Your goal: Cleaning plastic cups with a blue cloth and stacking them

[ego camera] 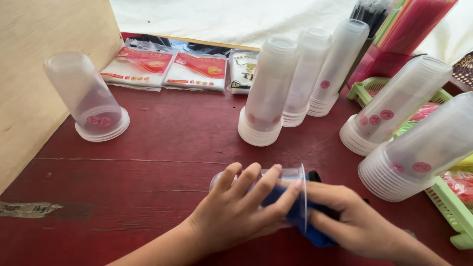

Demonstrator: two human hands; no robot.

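Observation:
My left hand (pixel 239 209) wraps around a clear plastic cup (pixel 290 175) lying on its side, mouth to the right, just above the dark red table (pixel 162 148). My right hand (pixel 354 216) holds a blue cloth (pixel 315 236) pushed into the cup's mouth. Part of the cloth shows blue through the cup wall, and part hangs out below my right hand.
Stacks of upside-down clear cups stand around: one at the left (pixel 88 98), three at the middle back (pixel 268 93), two at the right (pixel 394 106). Flat packets (pixel 170 69) lie at the back. A green basket (pixel 451 207) sits at the right, straws (pixel 409 24) behind.

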